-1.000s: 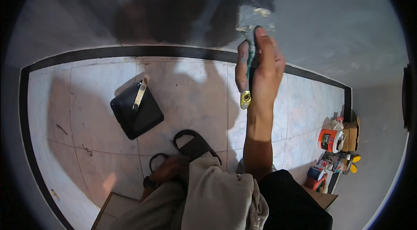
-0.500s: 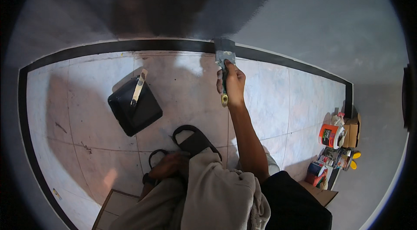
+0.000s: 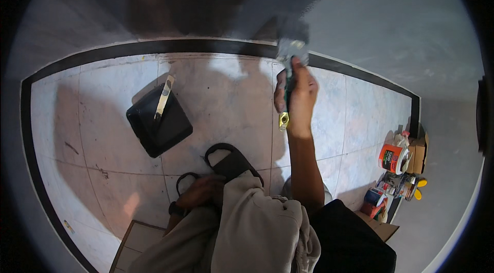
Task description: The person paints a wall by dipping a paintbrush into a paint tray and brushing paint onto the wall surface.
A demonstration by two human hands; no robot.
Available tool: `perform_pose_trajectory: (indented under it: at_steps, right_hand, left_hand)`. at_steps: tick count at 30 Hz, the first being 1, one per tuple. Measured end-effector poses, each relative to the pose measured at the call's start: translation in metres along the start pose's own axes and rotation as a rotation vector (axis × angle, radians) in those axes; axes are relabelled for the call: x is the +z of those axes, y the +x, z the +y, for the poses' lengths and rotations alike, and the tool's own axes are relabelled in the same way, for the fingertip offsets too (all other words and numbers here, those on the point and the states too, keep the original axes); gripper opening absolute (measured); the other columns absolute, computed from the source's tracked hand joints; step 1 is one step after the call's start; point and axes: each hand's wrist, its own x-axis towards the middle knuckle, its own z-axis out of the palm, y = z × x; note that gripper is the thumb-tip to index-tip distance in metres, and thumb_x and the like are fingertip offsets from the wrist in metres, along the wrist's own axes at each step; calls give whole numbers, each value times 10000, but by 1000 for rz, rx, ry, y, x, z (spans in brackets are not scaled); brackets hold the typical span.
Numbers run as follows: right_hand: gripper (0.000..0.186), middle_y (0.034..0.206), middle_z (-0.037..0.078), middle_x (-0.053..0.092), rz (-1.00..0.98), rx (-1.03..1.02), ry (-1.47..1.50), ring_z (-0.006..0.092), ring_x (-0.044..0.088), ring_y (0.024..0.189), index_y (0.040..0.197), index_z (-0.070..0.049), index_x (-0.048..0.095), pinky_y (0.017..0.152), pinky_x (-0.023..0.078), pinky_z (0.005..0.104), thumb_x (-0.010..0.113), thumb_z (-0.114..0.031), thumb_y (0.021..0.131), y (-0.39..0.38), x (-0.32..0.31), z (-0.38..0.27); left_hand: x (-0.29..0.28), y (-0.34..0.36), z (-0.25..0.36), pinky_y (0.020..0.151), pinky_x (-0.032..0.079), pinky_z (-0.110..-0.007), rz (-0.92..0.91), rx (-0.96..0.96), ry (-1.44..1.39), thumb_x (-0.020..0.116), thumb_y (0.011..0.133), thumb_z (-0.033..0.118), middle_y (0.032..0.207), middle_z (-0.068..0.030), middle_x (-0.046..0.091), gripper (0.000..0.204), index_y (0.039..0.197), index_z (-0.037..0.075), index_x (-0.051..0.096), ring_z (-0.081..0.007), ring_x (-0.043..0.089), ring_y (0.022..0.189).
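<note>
My right hand (image 3: 301,90) is closed round the handle of a paintbrush (image 3: 292,51) with a paint-smeared metal ferrule. Its dark bristles overlap the lower edge of the wall (image 3: 231,13), just above the black skirting strip (image 3: 200,46); the bristles are blurred. Dark grey paint covers the wall to the left, lighter grey to the right. My left hand (image 3: 199,192) rests low by my leg, beside a dark sandal (image 3: 234,165); its fingers are in shadow but look loosely extended, with nothing visible in them. On the floor, a black paint tray (image 3: 172,131) has a paint-stained flat stick (image 3: 164,95) lying across it.
Pale tiles (image 3: 226,103) cover the floor. Against the right wall stand an orange and white bucket (image 3: 392,158), a cardboard box (image 3: 418,153), several cans and a yellow-handled tool (image 3: 420,186). A tiled ledge (image 3: 138,239) lies at the lower left.
My right hand has moved right with the paintbrush, its bristles shifting right along the bottom of the wall. My left hand has barely moved.
</note>
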Motion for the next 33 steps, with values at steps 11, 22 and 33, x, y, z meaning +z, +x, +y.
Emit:
perform_pose_trajectory:
  at_steps: [11, 22, 33]
  right_hand:
    - [354, 603, 59, 547, 49, 266, -114, 147, 432, 342, 758, -37, 553, 321, 320, 301, 573, -317, 972, 40, -18, 62]
    - [392, 530, 49, 491, 112, 213, -120, 135, 403, 318, 737, -48, 528, 310, 306, 277, 559, -344, 992, 14, -28, 43]
    - [353, 565, 49, 522, 22, 8, -48, 115, 395, 301, 791, -63, 534, 299, 289, 251, 521, -327, 1026, 2, -2, 16]
  left_hand:
    - [8, 6, 8, 986, 489, -328, -23, 13, -107, 533, 959, 72, 1217, -115, 656, 432, 1383, 0, 499, -214, 621, 1146]
    - [4, 7, 6, 1006, 481, -326, -35, 20, -51, 536, 951, 60, 1234, -108, 649, 425, 1372, 8, 513, -205, 611, 1169]
    - [5, 2, 5, 1018, 475, -337, -38, 13, -96, 531, 955, 66, 1242, -114, 646, 430, 1382, 19, 505, -210, 612, 1172]
